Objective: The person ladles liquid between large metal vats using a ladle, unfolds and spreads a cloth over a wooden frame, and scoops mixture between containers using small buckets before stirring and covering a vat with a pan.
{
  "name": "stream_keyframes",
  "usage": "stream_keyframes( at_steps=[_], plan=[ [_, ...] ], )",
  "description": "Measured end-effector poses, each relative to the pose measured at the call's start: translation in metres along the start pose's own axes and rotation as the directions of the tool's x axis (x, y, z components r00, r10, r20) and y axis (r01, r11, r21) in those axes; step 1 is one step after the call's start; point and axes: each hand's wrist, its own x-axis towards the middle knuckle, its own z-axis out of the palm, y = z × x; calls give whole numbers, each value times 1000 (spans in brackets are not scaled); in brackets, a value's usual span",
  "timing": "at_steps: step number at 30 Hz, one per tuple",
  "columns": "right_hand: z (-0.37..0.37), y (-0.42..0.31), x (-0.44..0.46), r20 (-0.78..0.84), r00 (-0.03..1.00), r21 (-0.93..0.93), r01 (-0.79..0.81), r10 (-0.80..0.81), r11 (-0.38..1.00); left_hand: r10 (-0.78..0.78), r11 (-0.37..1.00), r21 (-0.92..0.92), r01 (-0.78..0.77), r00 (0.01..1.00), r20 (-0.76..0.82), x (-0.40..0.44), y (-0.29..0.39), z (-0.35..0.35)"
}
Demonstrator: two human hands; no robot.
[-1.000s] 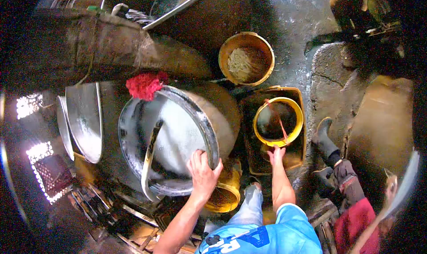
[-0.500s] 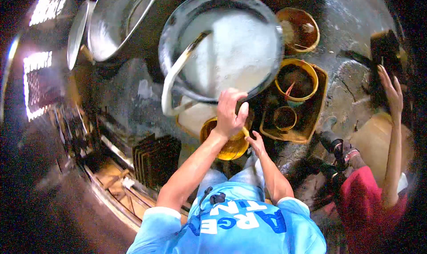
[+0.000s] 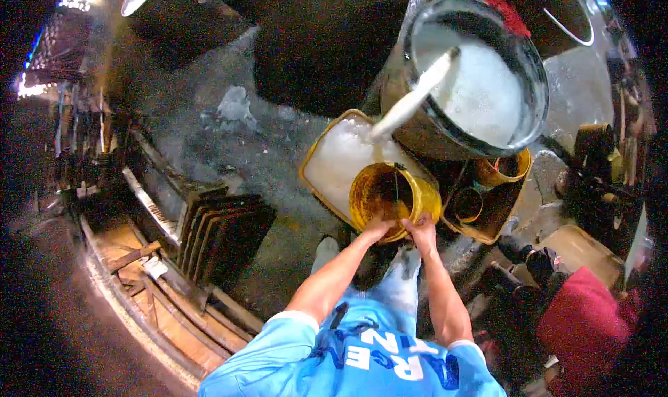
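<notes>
Low in front of my body I hold a yellow bucket [image 3: 426, 196], tilted so that its dark inside shows. My left hand [image 3: 378, 228] grips its near edge, fingers closed and partly hidden. Just to the right, my right hand [image 3: 421, 233] is closed on the same edge. Behind the bucket lies a shallow yellowish basin [image 3: 303, 167] with white frothy liquid [image 3: 337, 162] in it. A white tube [image 3: 412, 107] reaches from inside a large dark-rimmed vat [image 3: 537, 94] down to the basin. Whitish, foamy liquid fills much of the vat.
Right of my hands, a tray [image 3: 480, 235] holds a yellow-rimmed bucket [image 3: 523, 166] and a smaller container [image 3: 467, 205]. A person in a red top [image 3: 581, 313] is at the lower right. Dark upright slabs [image 3: 223, 233] and a wooden frame [image 3: 156, 286] stand left.
My left hand has left the vat's rim and now grips the yellow bucket beside my right hand. The view has shifted, with the vat now farther right. The other person's raised arm is out of sight.
</notes>
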Motion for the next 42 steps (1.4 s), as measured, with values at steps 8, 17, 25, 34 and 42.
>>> stream_keyframes(
  at_steps=[8, 17, 25, 34, 42],
  plan=[
    [132, 3, 54, -246, 945, -750, -43, -218, 660, -91, 964, -264, 43, 980, -175, 59, -62, -78],
    [244, 57, 124, -353, 934, -713, -306, 54, 630, 17, 954, -289, -83, 974, -225, 138, -157, -122],
    [287, 72, 166, -368, 928, -595, -285, 61, 751, -146, 900, -429, 76, 980, -133, 193, -206, -145],
    [213, 170, 183, -266, 954, -168, -190, 142, 967, 50, 997, 58, -42, 985, -163, 199, -182, -139],
    [97, 240, 142, -81, 910, 534, -305, 406, 789, 19, 969, 245, -42, 995, 94, 129, -56, -67]
  ],
)
